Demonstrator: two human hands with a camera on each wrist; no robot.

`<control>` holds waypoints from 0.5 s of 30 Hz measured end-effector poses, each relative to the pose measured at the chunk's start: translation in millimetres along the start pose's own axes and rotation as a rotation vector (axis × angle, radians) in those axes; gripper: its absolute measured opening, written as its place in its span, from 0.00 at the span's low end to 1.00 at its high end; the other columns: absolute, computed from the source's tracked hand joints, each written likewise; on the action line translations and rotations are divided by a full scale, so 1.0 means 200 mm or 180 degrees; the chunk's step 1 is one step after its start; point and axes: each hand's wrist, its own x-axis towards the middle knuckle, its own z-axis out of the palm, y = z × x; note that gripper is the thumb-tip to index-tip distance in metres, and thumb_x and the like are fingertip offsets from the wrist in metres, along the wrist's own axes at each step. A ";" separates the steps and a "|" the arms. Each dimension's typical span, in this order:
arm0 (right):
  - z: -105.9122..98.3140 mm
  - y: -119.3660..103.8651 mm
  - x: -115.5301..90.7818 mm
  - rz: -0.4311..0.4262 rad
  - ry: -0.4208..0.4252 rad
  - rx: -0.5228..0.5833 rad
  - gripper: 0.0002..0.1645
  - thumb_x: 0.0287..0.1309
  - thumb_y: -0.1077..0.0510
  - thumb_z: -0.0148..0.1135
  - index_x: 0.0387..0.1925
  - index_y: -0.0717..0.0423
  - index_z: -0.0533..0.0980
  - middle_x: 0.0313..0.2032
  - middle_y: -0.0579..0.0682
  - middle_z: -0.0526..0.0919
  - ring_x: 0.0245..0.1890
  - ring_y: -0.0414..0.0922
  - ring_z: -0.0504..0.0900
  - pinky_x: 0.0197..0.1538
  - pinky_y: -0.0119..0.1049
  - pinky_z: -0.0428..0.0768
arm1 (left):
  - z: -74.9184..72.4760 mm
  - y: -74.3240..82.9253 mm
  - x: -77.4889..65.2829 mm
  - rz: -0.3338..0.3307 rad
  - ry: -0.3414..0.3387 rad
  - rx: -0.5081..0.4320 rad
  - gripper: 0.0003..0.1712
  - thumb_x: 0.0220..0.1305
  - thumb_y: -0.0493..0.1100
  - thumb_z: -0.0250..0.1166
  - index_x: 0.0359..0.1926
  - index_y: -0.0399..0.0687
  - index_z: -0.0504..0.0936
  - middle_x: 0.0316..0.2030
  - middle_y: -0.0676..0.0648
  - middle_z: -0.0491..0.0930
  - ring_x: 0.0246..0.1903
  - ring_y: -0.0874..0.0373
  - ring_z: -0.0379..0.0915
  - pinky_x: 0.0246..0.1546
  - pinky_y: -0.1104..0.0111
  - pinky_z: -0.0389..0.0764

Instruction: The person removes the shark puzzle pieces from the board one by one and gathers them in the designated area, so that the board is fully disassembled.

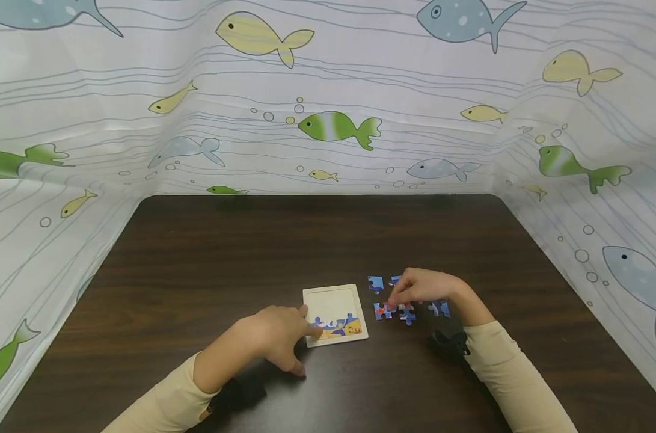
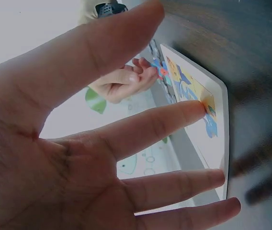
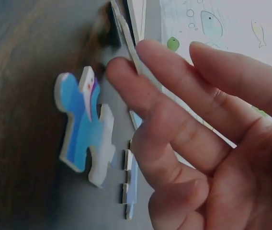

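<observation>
The left hand [image 1: 276,331] is spread wide, its index fingertip resting on a row of fitted yellow, orange and blue jigsaw pieces [image 1: 338,328] at the near edge of a square, pale wooden puzzle tray [image 1: 331,299], while another finger reaches the tray's rim. The right hand [image 1: 422,285], just right of the tray, has its fingertips bunched at a red-and-blue jigsaw piece [image 1: 380,311]; I cannot tell whether they pinch it or only touch it. The step in hand looks like picking out a piece for the row above, with the left hand steadying the tray and what is laid in it. The next move would seem to call for a firm hold on the red-and-blue piece, a short carry left over the tray's rim, and a turn to match its tabs and gaps to the knobs that stick up from the finished row; a careless push there could unseat those pieces. Around the right hand lie the other loose pieces, all right of the tray: a blue piece with rounded knobs [image 1: 407,314] beyond the red one, a light-blue piece [image 1: 375,283] near the tray's far right corner, a partly covered blue piece [image 1: 395,280] beside that, and blue-and-white cut cardboard or wood [image 1: 439,309] farthest right, partly behind the wrist. Under the tray spreads a dark brown wood-grained surface [image 1: 225,240], and well beyond it hangs a white fish-printed sheet [image 1: 403,90].
</observation>
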 end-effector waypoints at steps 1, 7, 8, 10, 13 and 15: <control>0.00 -0.01 0.00 0.0003 0.0005 -0.0018 0.13 0.62 0.54 0.60 0.33 0.56 0.87 0.22 0.61 0.80 0.17 0.37 0.68 0.21 0.26 0.64 | 0.00 0.00 0.00 0.0001 0.0014 0.0005 0.39 0.42 0.59 0.76 0.60 0.70 0.77 0.67 0.38 0.66 0.64 0.46 0.68 0.60 0.47 0.69; 0.02 -0.05 -0.01 -0.0034 0.0010 -0.0103 0.18 0.63 0.55 0.59 0.24 0.62 0.84 0.18 0.59 0.75 0.14 0.33 0.61 0.20 0.27 0.59 | 0.00 0.00 -0.01 0.0206 0.0216 0.0183 0.41 0.44 0.61 0.74 0.62 0.65 0.75 0.68 0.41 0.66 0.65 0.46 0.67 0.57 0.48 0.72; 0.02 -0.06 -0.01 -0.0041 0.0006 -0.0118 0.18 0.63 0.55 0.59 0.22 0.62 0.83 0.18 0.58 0.75 0.14 0.33 0.60 0.20 0.27 0.59 | 0.00 0.01 -0.01 0.0256 0.0233 0.0202 0.41 0.45 0.61 0.74 0.64 0.64 0.74 0.69 0.42 0.65 0.66 0.45 0.65 0.57 0.48 0.72; 0.02 -0.07 -0.01 -0.0045 0.0001 -0.0158 0.19 0.64 0.55 0.58 0.21 0.62 0.83 0.19 0.57 0.76 0.14 0.33 0.59 0.20 0.27 0.58 | 0.00 0.01 -0.01 0.0343 0.0243 0.0200 0.43 0.47 0.61 0.73 0.65 0.64 0.72 0.71 0.45 0.62 0.69 0.44 0.60 0.58 0.47 0.71; 0.03 -0.08 -0.02 -0.0039 0.0021 -0.0202 0.19 0.65 0.56 0.57 0.22 0.62 0.83 0.25 0.53 0.83 0.14 0.33 0.60 0.20 0.27 0.58 | 0.00 0.01 0.00 0.0452 0.0227 0.0147 0.44 0.47 0.60 0.73 0.67 0.64 0.70 0.73 0.49 0.58 0.72 0.44 0.53 0.60 0.45 0.69; 0.03 -0.08 -0.03 -0.0020 0.0078 -0.0218 0.17 0.65 0.56 0.56 0.27 0.61 0.85 0.28 0.53 0.85 0.14 0.33 0.61 0.19 0.27 0.58 | 0.00 0.02 0.00 0.0523 0.0229 0.0137 0.45 0.47 0.59 0.73 0.68 0.64 0.69 0.73 0.52 0.57 0.73 0.45 0.51 0.60 0.44 0.69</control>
